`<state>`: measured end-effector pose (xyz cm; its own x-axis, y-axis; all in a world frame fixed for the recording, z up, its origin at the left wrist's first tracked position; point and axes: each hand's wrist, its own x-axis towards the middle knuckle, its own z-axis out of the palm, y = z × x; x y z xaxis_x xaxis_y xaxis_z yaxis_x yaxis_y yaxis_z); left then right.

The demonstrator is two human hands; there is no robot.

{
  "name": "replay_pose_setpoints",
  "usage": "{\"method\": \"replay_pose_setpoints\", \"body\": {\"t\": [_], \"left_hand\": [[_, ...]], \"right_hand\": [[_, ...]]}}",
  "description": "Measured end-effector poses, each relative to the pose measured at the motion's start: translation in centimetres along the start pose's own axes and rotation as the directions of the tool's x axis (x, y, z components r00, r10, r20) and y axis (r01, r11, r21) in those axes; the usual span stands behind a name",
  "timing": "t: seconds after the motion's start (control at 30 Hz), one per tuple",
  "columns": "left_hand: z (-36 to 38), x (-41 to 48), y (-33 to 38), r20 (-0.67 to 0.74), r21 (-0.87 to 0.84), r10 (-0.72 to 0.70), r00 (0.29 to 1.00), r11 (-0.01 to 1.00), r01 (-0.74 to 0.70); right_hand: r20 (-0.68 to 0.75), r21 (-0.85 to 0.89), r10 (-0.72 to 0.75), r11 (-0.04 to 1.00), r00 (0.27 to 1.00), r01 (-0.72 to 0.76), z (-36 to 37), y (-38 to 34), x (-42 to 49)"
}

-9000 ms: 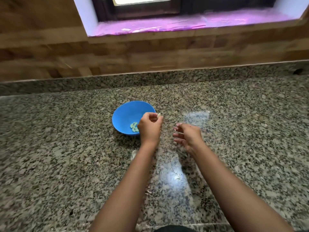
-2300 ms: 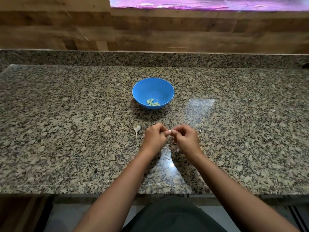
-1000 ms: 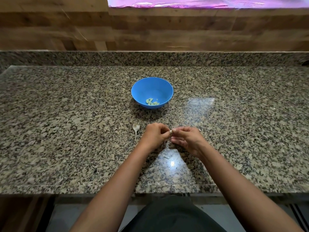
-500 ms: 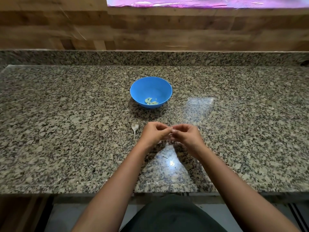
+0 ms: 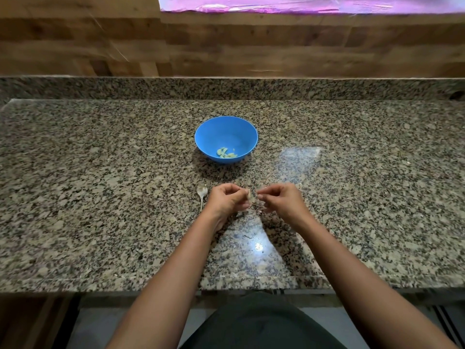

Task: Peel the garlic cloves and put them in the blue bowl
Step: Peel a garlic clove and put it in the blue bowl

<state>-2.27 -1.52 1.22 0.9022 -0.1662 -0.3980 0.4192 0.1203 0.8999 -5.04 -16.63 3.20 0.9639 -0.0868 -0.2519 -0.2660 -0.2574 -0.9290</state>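
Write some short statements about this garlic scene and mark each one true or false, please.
1. The blue bowl holds a few peeled cloves. True.
2. The bowl stands between the person and the hands. False: it stands beyond the hands, toward the wall.
3. The left hand pinches a garlic clove. True.
4. The right hand lies flat on the countertop. False: its fingers are curled, with the fingertips close to the clove.

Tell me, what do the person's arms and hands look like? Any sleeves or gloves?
The left hand and right hand wear no gloves. Both arms are bare, with no sleeves, watch or bracelet in view. Only dark clothing shows lower down.
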Motion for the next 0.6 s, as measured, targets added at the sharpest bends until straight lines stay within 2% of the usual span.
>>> {"method": "replay_pose_setpoints", "body": {"t": [0.17, 0.37, 0.47, 0.6], "left_hand": [[0.2, 0.1, 0.2, -0.001, -0.048, -0.004, 1.000, 0.999, 0.003], [0.3, -0.2, 0.4, 0.074, -0.035, -0.005, 0.997, 0.999, 0.007], [0.5, -0.3, 0.2, 0.091, -0.007, 0.023, 0.996, 1.000, -0.022], [0.7, -0.5, 0.2, 0.101, 0.033, 0.057, 0.993, 0.998, -0.060]], "right_hand": [[-0.055, 0.041, 0.031, 0.999, 0.998, -0.029, 0.0, 0.5, 0.3], [0.149, 0.282, 0.069, 0.953, 0.986, -0.110, 0.0, -0.4, 0.1], [0.143, 0.284, 0.072, 0.952, 0.987, -0.110, 0.2, -0.5, 0.2], [0.128, 0.413, 0.118, 0.896, 0.985, -0.161, 0.3, -0.3, 0.1]]}}
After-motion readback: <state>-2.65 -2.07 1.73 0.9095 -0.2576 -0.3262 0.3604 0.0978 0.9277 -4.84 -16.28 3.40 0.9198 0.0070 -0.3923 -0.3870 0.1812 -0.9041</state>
